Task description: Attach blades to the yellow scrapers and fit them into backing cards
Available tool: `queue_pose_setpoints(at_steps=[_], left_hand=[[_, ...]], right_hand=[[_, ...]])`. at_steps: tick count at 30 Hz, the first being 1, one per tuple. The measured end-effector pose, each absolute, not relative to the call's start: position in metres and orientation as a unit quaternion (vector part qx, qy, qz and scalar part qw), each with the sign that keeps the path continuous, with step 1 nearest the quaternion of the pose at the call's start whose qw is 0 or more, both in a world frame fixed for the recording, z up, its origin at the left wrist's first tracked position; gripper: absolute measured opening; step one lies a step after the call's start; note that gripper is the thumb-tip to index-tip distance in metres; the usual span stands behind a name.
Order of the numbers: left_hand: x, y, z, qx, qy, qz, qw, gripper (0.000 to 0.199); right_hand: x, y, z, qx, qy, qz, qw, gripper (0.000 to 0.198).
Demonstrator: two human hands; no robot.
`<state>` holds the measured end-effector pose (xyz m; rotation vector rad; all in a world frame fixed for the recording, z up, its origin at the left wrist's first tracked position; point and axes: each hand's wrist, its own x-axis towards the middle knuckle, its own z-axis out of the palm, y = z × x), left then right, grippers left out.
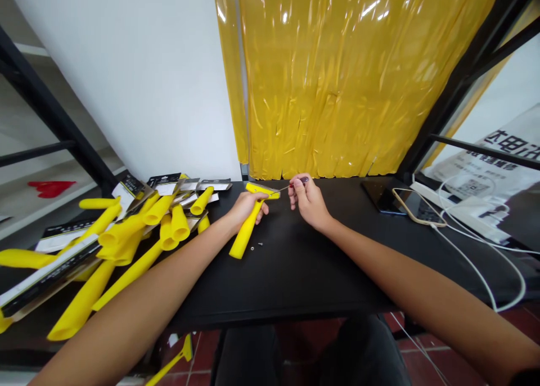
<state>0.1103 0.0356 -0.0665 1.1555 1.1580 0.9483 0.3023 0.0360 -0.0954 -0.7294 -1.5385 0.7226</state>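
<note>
My left hand (250,209) is closed around the neck of a yellow scraper (247,230), just below its wide head. The scraper's hollow handle points down toward me, tilted left. In my right hand (307,197), fingers pinch the dark handle of a screwdriver (282,191). Its thin metal shaft points left, with the tip at the scraper head; whether it sits in a screw is too small to tell. On the black table near the handle lie a small screw (260,243) and a tiny round nut or washer (252,248).
Many yellow scrapers (122,234) with card packaging are piled at the left. At the right lie a phone (419,207), a dark tablet-like device (377,197), white cables (485,287) and a white plastic bag (498,166). Another yellow scraper (172,363) is below the table edge.
</note>
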Motion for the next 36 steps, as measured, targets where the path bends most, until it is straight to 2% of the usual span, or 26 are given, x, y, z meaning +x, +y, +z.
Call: queue_pose_setpoints(at_steps=[30, 36], left_hand=[[0.109, 0.041, -0.073, 0.508, 0.502, 0.416, 0.563, 0.017], [0.111, 0.043, -0.077, 0.522, 0.493, 0.429, 0.547, 0.018]], right_hand=[[0.309, 0.042, -0.081, -0.321, -0.685, 0.330, 0.565, 0.038], [0.316, 0.046, -0.073, -0.412, -0.687, 0.218, 0.557, 0.035]])
